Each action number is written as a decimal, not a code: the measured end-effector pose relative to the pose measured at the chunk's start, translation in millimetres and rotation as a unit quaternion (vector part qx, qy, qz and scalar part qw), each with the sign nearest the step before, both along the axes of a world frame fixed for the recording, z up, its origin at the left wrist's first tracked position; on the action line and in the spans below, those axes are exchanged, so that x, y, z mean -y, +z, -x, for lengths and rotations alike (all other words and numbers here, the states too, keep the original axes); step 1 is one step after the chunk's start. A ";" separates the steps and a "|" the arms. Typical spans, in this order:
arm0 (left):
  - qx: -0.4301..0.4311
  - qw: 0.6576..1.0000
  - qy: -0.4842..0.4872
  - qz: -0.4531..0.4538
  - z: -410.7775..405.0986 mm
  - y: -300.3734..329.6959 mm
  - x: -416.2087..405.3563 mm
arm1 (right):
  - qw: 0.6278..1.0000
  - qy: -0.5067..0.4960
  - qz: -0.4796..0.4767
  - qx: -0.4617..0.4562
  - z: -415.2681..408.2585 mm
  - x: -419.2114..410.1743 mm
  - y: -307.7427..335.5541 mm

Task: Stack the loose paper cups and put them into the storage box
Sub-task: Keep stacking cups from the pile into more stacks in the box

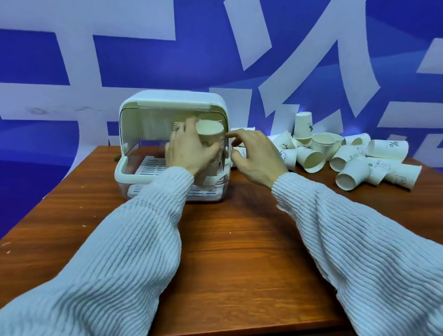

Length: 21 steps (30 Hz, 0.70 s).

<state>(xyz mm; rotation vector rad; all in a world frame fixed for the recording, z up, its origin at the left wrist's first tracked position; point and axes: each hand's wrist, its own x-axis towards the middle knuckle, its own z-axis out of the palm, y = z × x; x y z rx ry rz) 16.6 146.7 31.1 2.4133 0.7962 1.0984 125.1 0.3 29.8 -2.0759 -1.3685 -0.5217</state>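
Note:
A white storage box (136,172) with its clear lid raised stands at the table's far middle. My left hand (190,150) is inside its opening, wrapped around a stack of paper cups (209,131) whose open mouth faces me. My right hand (256,155) hovers just right of the box with fingers spread and nothing in it, its fingertips near the box's side wall. A heap of several loose white paper cups (346,152) lies on the table to the right, most on their sides, one upright (303,125) at the back.
The wooden table (235,259) runs from the box toward me; its left edge slants away at the left. A blue backdrop with large white characters (299,55) rises behind. A slatted white tray (150,165) lines the box floor.

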 end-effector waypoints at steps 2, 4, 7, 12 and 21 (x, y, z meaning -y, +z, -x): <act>-0.096 0.993 0.040 -0.049 2.1 -15.0 -0.1 | 1.000 -0.004 -0.006 -0.006 -6.0 6.8 -4.6; -0.126 0.989 0.045 -0.059 4.4 -19.5 -0.3 | 1.000 -0.015 -0.011 -0.023 -13.2 12.2 -9.2; -0.114 0.988 0.065 -0.082 4.0 -18.1 4.1 | 0.997 -0.048 0.000 -0.068 -25.4 18.0 -18.4; 0.154 0.965 -0.075 -0.197 -4.5 -41.8 58.4 | 0.971 -0.135 -0.038 -0.193 -59.8 26.2 -38.4; 0.018 0.953 -0.284 -0.104 -12.4 -79.6 102.4 | 0.907 -0.207 -0.090 -0.355 -124.0 33.1 -64.0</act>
